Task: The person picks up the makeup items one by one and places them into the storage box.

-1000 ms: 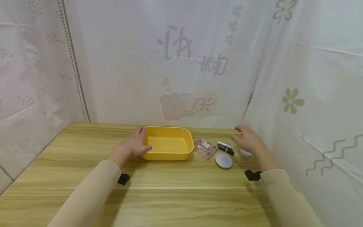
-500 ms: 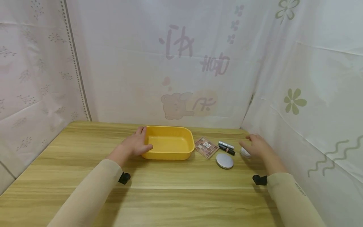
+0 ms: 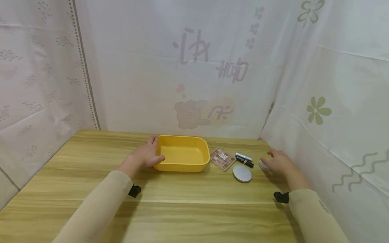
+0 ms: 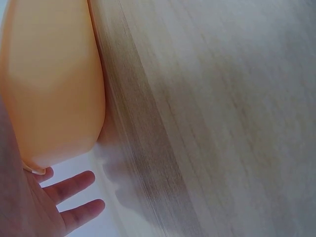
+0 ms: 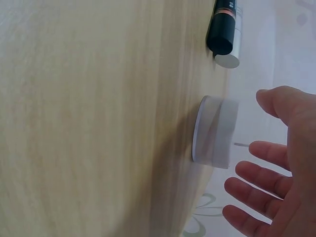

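Observation:
My left hand (image 3: pixel 145 156) rests at the left end of a yellow plastic basin (image 3: pixel 182 167), its thumb over the rim. In the left wrist view, relaxed fingers (image 4: pixel 74 187) extend past the basin's end. My right hand (image 3: pixel 281 165) hovers at a small round white jar (image 3: pixel 263 165), partly covering it in the head view. From the right wrist, thumb and fingers (image 5: pixel 264 175) spread beside the upright jar (image 5: pixel 213 132) with a gap between.
Between basin and jar lie a makeup palette (image 3: pixel 223 159), a silver tube (image 3: pixel 244 156), a black tube (image 3: pixel 245 162) and a round silver compact (image 3: pixel 242 173). The wooden table (image 3: pixel 182 216) meets printed white curtains (image 3: pixel 146 84) at the back and sides.
My right hand has moved right and down toward the white jar. The left hand has stayed at the basin, and the table items have kept their places.

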Action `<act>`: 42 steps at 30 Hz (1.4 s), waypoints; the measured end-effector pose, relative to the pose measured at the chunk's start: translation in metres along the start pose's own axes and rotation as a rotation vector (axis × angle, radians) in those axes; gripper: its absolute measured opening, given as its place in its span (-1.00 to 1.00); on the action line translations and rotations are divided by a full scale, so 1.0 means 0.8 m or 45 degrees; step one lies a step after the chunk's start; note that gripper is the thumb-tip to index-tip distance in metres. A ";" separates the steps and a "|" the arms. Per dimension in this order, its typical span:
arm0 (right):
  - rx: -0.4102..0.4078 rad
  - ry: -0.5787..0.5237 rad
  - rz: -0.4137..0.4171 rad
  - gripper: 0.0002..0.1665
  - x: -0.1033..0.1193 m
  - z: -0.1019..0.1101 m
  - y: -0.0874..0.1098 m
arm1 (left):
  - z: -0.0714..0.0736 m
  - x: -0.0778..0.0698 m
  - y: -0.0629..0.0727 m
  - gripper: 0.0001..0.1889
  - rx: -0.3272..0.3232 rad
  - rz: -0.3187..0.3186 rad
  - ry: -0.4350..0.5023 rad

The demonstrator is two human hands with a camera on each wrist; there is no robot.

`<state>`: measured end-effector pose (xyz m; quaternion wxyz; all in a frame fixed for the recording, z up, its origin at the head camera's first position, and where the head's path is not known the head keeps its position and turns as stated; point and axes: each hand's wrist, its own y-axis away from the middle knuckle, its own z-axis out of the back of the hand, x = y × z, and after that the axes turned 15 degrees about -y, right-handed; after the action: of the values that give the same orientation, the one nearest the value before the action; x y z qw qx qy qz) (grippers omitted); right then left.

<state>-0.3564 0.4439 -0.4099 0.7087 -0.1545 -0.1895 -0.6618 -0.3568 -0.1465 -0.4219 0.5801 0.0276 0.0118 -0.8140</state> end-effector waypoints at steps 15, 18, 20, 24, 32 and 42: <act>0.033 0.001 0.011 0.02 -0.003 -0.001 0.008 | 0.004 -0.001 0.002 0.07 0.011 0.013 0.000; 0.043 -0.001 0.010 0.03 -0.004 -0.002 0.008 | 0.002 -0.001 0.001 0.07 0.013 0.015 0.000; 0.044 0.000 0.014 0.03 -0.005 -0.002 0.008 | 0.002 -0.001 0.001 0.06 0.009 0.017 0.002; 0.043 -0.007 0.016 0.03 -0.006 -0.004 0.006 | 0.001 -0.001 0.001 0.06 -0.004 0.019 0.008; 0.051 0.007 -0.008 0.02 -0.004 -0.006 0.007 | 0.001 0.000 0.001 0.07 -0.004 0.020 0.013; 0.037 -0.009 -0.005 -0.02 -0.006 -0.010 0.008 | -0.001 0.000 0.000 0.06 -0.019 0.015 0.014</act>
<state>-0.3497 0.4444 -0.4192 0.7089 -0.1460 -0.2019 -0.6598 -0.3565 -0.1469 -0.4227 0.5851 0.0276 0.0209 -0.8102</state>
